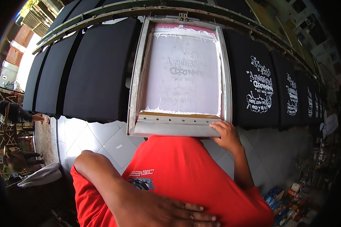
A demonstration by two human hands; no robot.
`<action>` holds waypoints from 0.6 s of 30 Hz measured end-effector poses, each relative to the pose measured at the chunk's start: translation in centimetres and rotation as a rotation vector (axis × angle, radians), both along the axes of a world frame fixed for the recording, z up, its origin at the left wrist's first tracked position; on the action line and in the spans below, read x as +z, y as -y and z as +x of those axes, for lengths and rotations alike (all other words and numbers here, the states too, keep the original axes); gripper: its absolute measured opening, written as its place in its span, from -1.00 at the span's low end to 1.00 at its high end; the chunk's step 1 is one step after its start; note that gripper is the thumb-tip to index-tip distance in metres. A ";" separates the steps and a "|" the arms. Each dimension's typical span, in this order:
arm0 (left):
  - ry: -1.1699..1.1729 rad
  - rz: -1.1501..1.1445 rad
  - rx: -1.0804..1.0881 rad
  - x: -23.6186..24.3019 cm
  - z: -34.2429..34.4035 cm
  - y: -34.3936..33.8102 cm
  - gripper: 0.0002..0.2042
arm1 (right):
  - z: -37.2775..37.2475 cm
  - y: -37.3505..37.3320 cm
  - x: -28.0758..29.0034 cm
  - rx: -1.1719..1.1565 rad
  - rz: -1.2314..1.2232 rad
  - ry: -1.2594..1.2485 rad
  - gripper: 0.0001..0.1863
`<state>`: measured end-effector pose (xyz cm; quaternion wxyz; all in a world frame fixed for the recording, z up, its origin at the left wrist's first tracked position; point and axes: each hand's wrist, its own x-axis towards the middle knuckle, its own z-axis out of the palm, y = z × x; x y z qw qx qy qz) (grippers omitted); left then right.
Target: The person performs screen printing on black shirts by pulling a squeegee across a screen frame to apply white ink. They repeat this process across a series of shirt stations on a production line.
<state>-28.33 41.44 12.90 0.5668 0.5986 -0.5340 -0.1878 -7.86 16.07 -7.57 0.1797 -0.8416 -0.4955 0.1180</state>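
Observation:
A screen-printing frame (226,81) with metal sides lies right in front of me over the row of shirts. Its pale mesh (180,85) carries faint lettering, and white ink (189,112) is smeared along the edges. Across the near end runs a metal bar (170,128) with a row of small screws. My right hand (228,136) grips the near right corner of the frame, fingers over the bar and the thumb side partly hidden. Lying flat on the front of my red shirt (178,162), my left hand (159,209) has its fingers apart and holds nothing.
Plain black shirts (100,72) on boards line the left. Black shirts with white prints (258,85) continue to the right. A metal rail (113,9) runs behind. Another person's arm (30,116) shows at far left. Assorted containers (286,204) stand low at right.

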 end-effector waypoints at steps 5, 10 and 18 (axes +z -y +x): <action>-0.046 0.053 -0.094 0.2 0.5 0.0 0.27 | 0.3 0.6 -0.6 0.043 -0.034 0.031 -0.42; -0.104 0.030 -0.108 -0.2 0.0 0.4 0.31 | 0.3 -1.4 4.8 0.022 0.039 -0.168 -0.43; -0.194 -0.035 -0.190 -0.3 0.0 0.1 0.24 | -5.7 -6.5 14.6 1.011 0.321 -0.782 -0.27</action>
